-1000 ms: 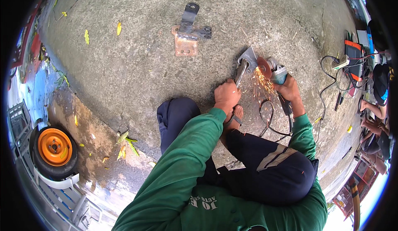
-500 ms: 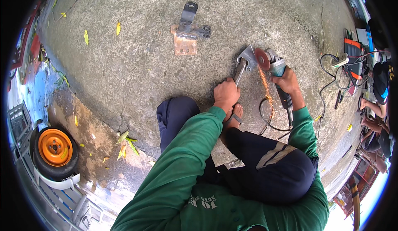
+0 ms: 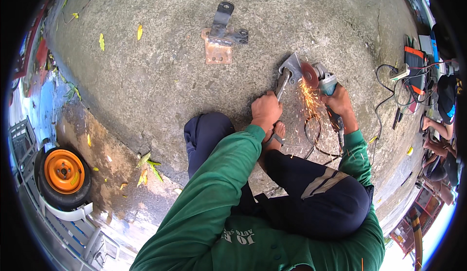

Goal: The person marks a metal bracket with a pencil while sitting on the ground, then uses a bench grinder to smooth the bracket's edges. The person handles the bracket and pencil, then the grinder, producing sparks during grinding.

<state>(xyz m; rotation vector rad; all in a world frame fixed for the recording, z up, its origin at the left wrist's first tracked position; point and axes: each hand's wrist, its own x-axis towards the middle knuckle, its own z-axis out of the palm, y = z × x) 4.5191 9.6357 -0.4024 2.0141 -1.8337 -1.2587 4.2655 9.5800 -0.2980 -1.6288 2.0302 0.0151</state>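
Note:
My left hand is closed round the handles of a pair of pliers, and its jaws grip a small grey metal bracket. In my right hand is an angle grinder with a dark red disc. The disc meets the bracket's right side, and a wide shower of orange sparks flies down from there toward me. The exact contact point is hidden behind the disc. My sandalled foot is just below the left hand.
A rusty and black welded bracket lies farther off on the concrete. An orange-rimmed wheel stands at left beside grey metal framing. At right are a black cable, an orange-and-black machine and other people's legs.
The grinder has shifted slightly right and down, its disc turned more toward the camera. The sparks have gone from a narrow stream to a broad spray. My left hand has barely moved.

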